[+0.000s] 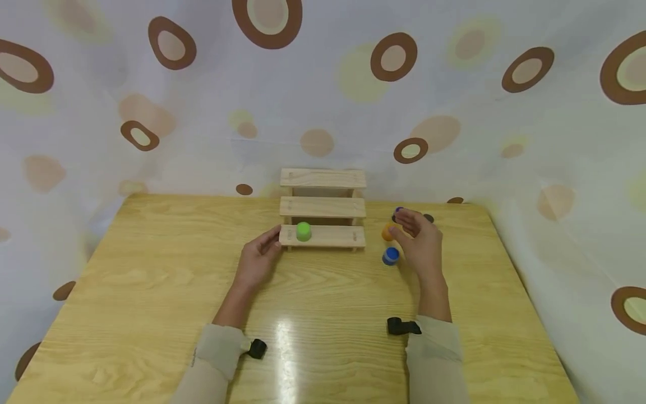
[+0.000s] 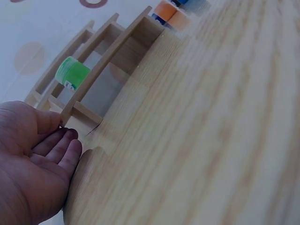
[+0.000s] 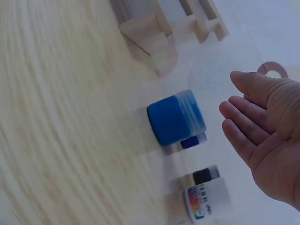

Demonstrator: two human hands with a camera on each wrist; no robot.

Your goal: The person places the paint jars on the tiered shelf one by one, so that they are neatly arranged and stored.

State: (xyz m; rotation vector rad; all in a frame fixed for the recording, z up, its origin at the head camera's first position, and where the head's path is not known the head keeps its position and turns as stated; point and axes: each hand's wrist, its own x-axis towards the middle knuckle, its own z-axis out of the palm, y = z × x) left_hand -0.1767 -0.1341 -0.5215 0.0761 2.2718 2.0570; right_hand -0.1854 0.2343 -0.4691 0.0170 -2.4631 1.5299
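Observation:
A small three-step wooden shelf stands at the table's back. My left hand grips the left end of its lowest step, thumb at the corner; the index finger is partly hidden. On that step, near the left end, sits a green-lidded paint jar. To the shelf's right, my right hand hovers with fingers spread loosely and nothing in them, thumb beside an orange jar. Closer to me is a blue jar. A darker blue jar is partly hidden behind the right fingers.
A dark-lidded jar stands behind the right hand; in the right wrist view a white-labelled jar shows. The wooden table reaches back to a patterned cloth, which also hangs along the sides.

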